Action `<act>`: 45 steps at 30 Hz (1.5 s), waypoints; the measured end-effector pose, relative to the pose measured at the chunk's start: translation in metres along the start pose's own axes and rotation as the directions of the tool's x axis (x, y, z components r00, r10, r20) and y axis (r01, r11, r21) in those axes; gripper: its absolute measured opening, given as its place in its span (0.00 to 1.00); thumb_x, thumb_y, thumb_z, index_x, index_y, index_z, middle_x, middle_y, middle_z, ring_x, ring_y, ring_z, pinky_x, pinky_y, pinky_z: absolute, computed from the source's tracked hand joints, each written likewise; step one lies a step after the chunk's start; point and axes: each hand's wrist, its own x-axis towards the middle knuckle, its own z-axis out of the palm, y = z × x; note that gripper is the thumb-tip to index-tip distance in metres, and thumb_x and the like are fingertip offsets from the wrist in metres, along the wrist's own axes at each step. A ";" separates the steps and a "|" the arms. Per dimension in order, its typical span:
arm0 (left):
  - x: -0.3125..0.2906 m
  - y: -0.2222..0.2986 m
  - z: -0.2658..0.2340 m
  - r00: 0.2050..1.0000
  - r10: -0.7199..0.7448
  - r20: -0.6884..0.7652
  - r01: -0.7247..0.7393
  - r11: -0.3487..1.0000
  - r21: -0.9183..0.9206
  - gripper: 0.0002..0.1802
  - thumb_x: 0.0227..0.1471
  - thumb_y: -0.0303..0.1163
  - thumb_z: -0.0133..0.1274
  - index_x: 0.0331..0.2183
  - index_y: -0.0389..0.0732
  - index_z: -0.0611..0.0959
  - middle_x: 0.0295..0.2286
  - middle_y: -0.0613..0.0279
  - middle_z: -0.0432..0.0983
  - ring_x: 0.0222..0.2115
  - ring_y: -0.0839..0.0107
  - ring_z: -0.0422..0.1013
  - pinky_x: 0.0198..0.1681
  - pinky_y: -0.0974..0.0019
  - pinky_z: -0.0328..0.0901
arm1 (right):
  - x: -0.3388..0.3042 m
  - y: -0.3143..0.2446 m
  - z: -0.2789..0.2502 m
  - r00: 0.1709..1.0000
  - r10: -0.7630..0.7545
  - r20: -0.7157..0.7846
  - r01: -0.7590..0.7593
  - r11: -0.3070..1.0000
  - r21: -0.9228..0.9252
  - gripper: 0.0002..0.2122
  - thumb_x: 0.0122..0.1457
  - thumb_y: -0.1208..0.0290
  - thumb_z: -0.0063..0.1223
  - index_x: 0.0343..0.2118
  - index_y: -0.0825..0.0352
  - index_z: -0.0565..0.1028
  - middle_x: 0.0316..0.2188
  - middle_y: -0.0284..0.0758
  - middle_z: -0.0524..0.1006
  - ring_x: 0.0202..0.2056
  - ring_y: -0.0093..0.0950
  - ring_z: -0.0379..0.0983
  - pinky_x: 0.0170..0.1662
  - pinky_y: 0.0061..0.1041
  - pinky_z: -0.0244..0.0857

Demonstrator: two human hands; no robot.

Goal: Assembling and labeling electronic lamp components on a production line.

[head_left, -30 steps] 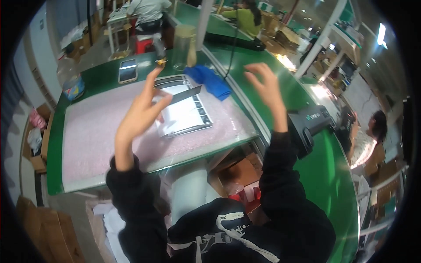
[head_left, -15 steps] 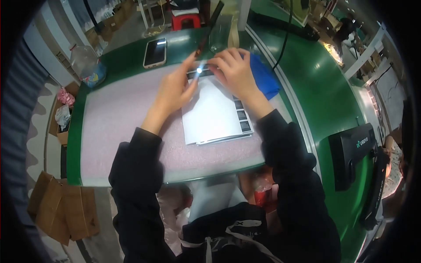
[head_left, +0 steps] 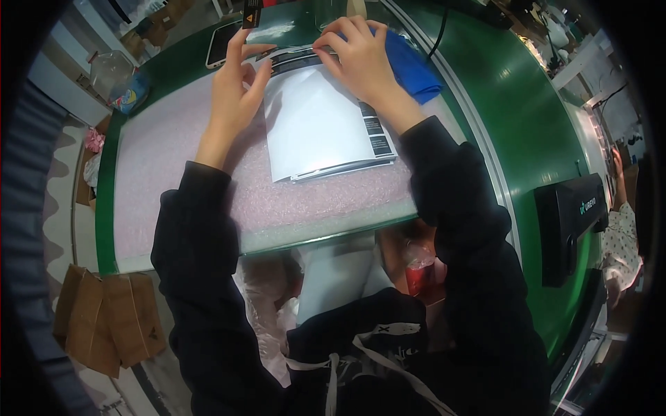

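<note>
A stack of white sheets (head_left: 312, 125) with black labels (head_left: 378, 135) along its right and far edges lies on the pink foam-like mat. My left hand (head_left: 236, 90) is at its far left corner. A black label with a small orange triangle (head_left: 251, 14) clings to its raised index fingertip, while the thumb is apart, beside the sheets. My right hand (head_left: 357, 59) arches over the far right part of the stack. Its thumb and index finger are pinched together at the far edge of the top sheet, where the labels are.
A phone (head_left: 223, 43) lies beyond the mat (head_left: 180, 166), and a clear plastic jug (head_left: 118, 80) stands at the far left. Blue cloth (head_left: 413, 69) is beside my right hand. A black device (head_left: 569, 222) rests on the green surface (head_left: 506, 132) to the right, near another person's arm.
My hands have come apart, the left moving left with a black label at its fingertip. The long dark strip no longer stands up between them. The whole view has shifted.
</note>
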 end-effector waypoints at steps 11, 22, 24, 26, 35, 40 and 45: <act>0.003 -0.012 -0.008 0.938 -0.293 -0.187 0.291 0.956 -0.035 0.34 0.51 0.29 0.47 0.58 0.45 0.54 0.45 0.48 0.69 0.18 0.70 0.70 0.24 0.71 0.66 | 0.000 -0.001 -0.002 0.998 0.065 0.016 -0.066 0.997 0.035 0.04 0.47 0.71 0.56 0.27 0.59 0.75 0.34 0.29 0.71 0.42 0.27 0.66 0.48 0.34 0.50; 0.000 -0.018 -0.008 0.974 -0.225 0.025 0.211 0.941 0.265 0.34 0.46 0.24 0.49 0.56 0.40 0.59 0.39 0.52 0.73 0.24 0.64 0.71 0.33 0.64 0.65 | -0.004 -0.019 0.004 0.989 0.143 0.041 -0.149 0.959 0.242 0.07 0.52 0.65 0.52 0.28 0.62 0.76 0.36 0.34 0.70 0.43 0.29 0.64 0.47 0.36 0.48; 0.000 -0.018 -0.008 0.972 -0.232 0.022 0.215 0.930 0.300 0.34 0.45 0.24 0.49 0.55 0.39 0.59 0.36 0.53 0.74 0.24 0.62 0.72 0.33 0.63 0.65 | -0.004 -0.019 0.004 0.988 0.146 0.040 -0.151 0.958 0.243 0.07 0.52 0.65 0.52 0.28 0.63 0.76 0.36 0.34 0.70 0.43 0.29 0.64 0.47 0.35 0.47; 0.000 -0.018 -0.008 0.971 -0.237 0.043 0.213 0.929 0.303 0.33 0.46 0.24 0.49 0.55 0.38 0.59 0.36 0.52 0.75 0.25 0.60 0.72 0.34 0.62 0.65 | -0.003 -0.020 0.003 0.988 0.152 0.031 -0.155 0.957 0.243 0.07 0.53 0.66 0.51 0.28 0.63 0.76 0.35 0.34 0.70 0.43 0.28 0.64 0.47 0.35 0.47; -0.001 -0.026 -0.008 0.960 -0.274 0.056 0.234 0.898 0.373 0.31 0.47 0.27 0.49 0.54 0.37 0.60 0.32 0.50 0.76 0.34 0.51 0.73 0.40 0.57 0.65 | -0.005 -0.023 0.005 0.987 0.152 0.051 -0.160 0.951 0.263 0.08 0.54 0.65 0.50 0.28 0.65 0.77 0.35 0.34 0.70 0.42 0.28 0.64 0.46 0.35 0.46; -0.001 -0.028 -0.007 0.956 -0.294 0.021 0.263 0.885 0.385 0.30 0.48 0.29 0.48 0.54 0.37 0.60 0.31 0.49 0.76 0.34 0.50 0.72 0.40 0.56 0.64 | -0.006 -0.022 0.006 0.988 0.146 0.059 -0.156 0.950 0.272 0.08 0.54 0.65 0.50 0.28 0.65 0.77 0.34 0.35 0.70 0.42 0.28 0.64 0.46 0.35 0.46; 0.000 -0.025 -0.007 0.956 -0.294 0.025 0.260 0.881 0.396 0.30 0.49 0.31 0.47 0.54 0.37 0.61 0.31 0.49 0.76 0.34 0.49 0.72 0.41 0.57 0.64 | -0.005 -0.023 0.004 0.987 0.149 0.058 -0.159 0.949 0.272 0.08 0.55 0.66 0.49 0.29 0.63 0.77 0.35 0.35 0.70 0.42 0.29 0.64 0.46 0.35 0.46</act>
